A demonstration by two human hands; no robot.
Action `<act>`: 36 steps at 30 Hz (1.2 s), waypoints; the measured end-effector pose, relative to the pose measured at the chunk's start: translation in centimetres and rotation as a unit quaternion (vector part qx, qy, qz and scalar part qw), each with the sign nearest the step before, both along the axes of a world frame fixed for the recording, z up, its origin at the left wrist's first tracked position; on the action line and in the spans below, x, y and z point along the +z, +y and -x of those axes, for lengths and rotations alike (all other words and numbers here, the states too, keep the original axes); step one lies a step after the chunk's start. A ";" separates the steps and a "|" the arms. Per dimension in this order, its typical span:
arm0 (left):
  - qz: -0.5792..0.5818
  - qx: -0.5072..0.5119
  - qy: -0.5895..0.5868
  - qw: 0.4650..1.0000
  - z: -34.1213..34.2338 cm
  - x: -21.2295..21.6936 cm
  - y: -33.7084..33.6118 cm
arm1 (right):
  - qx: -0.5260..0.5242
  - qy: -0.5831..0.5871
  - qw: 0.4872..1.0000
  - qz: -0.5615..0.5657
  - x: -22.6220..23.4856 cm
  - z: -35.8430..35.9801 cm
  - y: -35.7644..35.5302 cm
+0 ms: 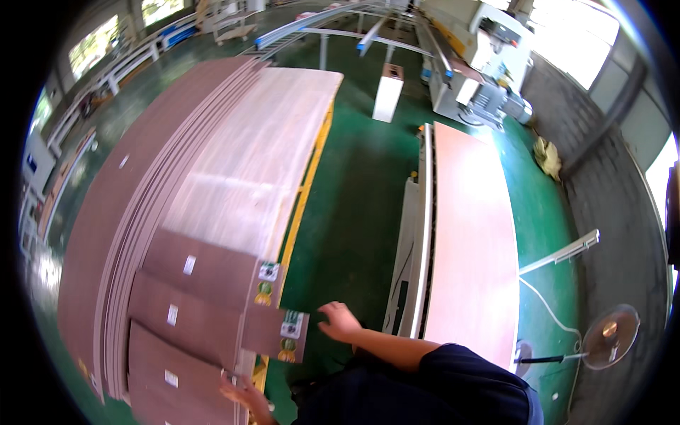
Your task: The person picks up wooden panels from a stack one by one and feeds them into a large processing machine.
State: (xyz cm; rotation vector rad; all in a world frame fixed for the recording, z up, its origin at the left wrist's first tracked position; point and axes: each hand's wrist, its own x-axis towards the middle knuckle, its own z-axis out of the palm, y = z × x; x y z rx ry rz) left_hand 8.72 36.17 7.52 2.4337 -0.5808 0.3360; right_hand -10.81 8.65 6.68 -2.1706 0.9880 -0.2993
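My left hand is at the right edge of the nearest brown board, its fingers stretched along that edge. My right hand hangs over the gap, fingers loosely extended and holding nothing, just right of a small brown panel. That panel carries a printed label and a round gold-green sticker, and it juts past the stack's edge. Two more brown boards, a middle one and a farther one, lie beyond, each with a small white label. They rest on a long pale wood-grain sheet.
Long brown sheets are stacked at left. The pale sheet sits on a yellow frame. Right of me runs a long table with a pinkish top. Ahead are a white box, roller rails and a machine. A fan stands right.
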 end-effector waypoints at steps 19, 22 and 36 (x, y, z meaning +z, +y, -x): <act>-0.099 -0.282 0.482 0.824 4.5 -16.1 -39.7 | -0.477 -0.118 0.812 -0.315 -7.8 24.3 -31.4; -0.170 -0.409 0.582 0.682 1.1 -20.8 -45.6 | -0.498 -0.179 0.777 -0.341 -8.9 26.3 -37.8; -0.063 -0.401 0.520 0.752 7.2 -7.1 -96.1 | -0.472 -0.561 0.554 -0.395 -0.4 34.4 -78.6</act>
